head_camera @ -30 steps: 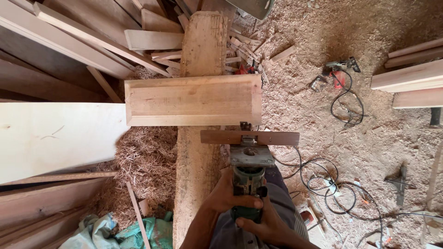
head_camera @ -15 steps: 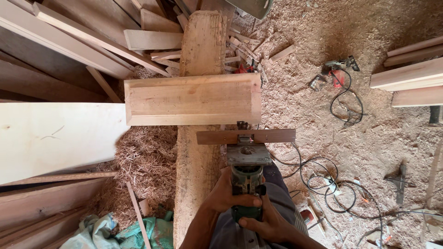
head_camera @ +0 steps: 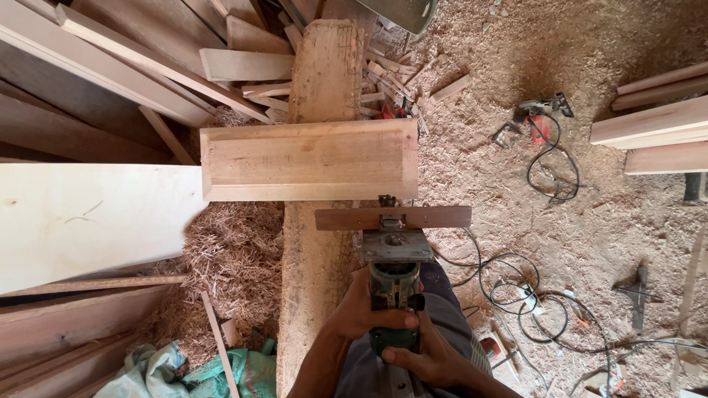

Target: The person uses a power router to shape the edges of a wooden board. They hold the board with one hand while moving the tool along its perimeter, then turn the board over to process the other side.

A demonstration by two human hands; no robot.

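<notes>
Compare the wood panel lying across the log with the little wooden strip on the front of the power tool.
The wood panel is pale, wide, with a raised border; the wooden strip is darker, narrow, plain. The panel rests on the log; the strip is fixed to the power tool. Both lie crosswise.

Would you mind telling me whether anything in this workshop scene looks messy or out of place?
Yes: wood shavings are heaped on the floor beside the log, and loose cables snake through the sawdust to the right of the power tool held in both hands.
</notes>
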